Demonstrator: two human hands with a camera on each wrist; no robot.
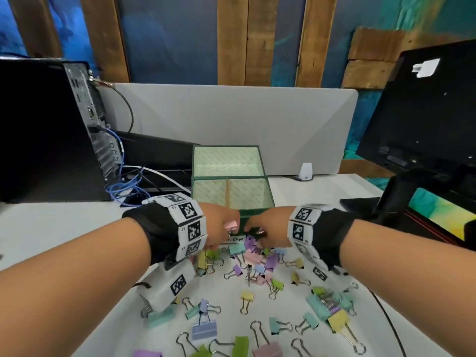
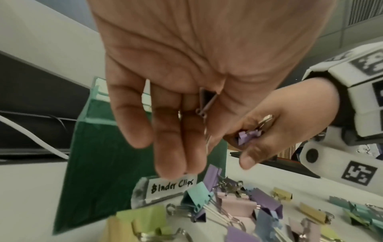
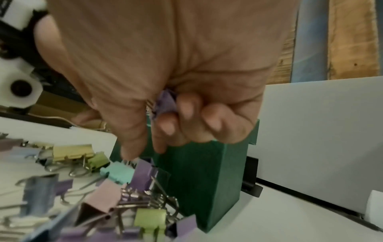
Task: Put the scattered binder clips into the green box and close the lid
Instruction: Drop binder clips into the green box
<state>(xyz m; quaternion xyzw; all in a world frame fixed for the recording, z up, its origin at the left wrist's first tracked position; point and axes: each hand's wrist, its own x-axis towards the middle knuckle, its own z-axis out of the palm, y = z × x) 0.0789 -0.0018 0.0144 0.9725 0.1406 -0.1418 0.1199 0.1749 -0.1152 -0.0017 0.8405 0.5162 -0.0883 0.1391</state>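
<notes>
The green box (image 1: 269,194) stands open on the white table, its lid (image 1: 226,161) tipped back and its inside bare. Both hands hover at its front wall, over a heap of pastel binder clips (image 1: 257,266). My left hand (image 1: 224,234) pinches a pink clip (image 1: 231,224) between thumb and fingers; the left wrist view shows that clip (image 2: 207,101) against the palm. My right hand (image 1: 260,233) is curled round purple clips (image 3: 164,103), also seen as purple clips (image 2: 247,135) from the left wrist. A "Binder Clips" label (image 2: 172,186) sits on the box front (image 2: 99,163).
Several more clips (image 1: 332,313) lie scattered towards the near table edge. A black computer tower (image 1: 46,130) with blue cables (image 1: 126,186) stands at the left, a black monitor (image 1: 425,112) at the right. A grey divider (image 1: 231,117) and a small white device (image 1: 305,171) are behind the box.
</notes>
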